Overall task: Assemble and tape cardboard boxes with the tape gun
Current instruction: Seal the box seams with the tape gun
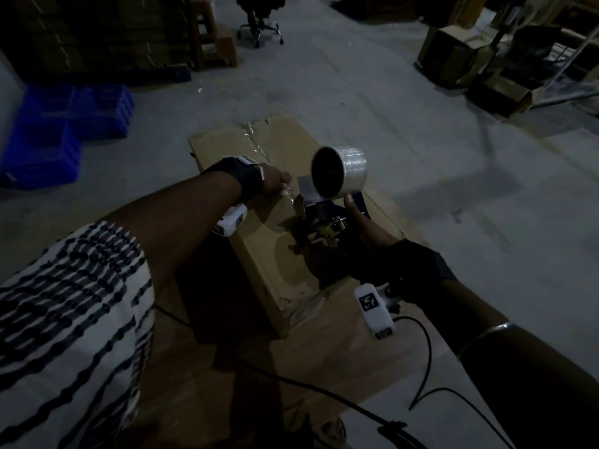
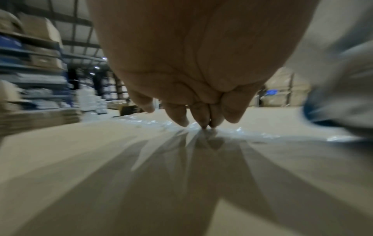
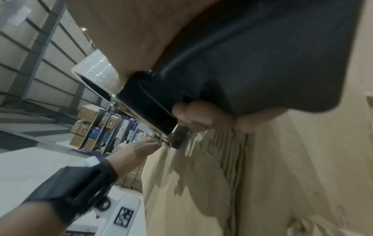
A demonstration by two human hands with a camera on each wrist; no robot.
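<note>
Pressing tape (image 2: 201, 129); box (image 1: 259, 150) edge near

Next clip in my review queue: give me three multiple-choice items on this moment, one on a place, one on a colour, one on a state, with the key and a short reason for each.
1. Where do the left hand's fingertips rest?
A. on the clear tape strip along the brown cardboard box
B. on the floor
C. on the tape roll

2. What colour are the stacked plastic crates on the floor to the left?
A. red
B. blue
C. green

3. What is the right hand doing?
A. hanging empty
B. pressing flat on the box
C. gripping the black tape gun, which carries a clear tape roll

Key: 1 A, the left wrist view shows fingertips touching shiny tape on cardboard. 2 B, the head view shows them blue. 3 C, the right wrist view shows fingers curled round the black handle.
</note>
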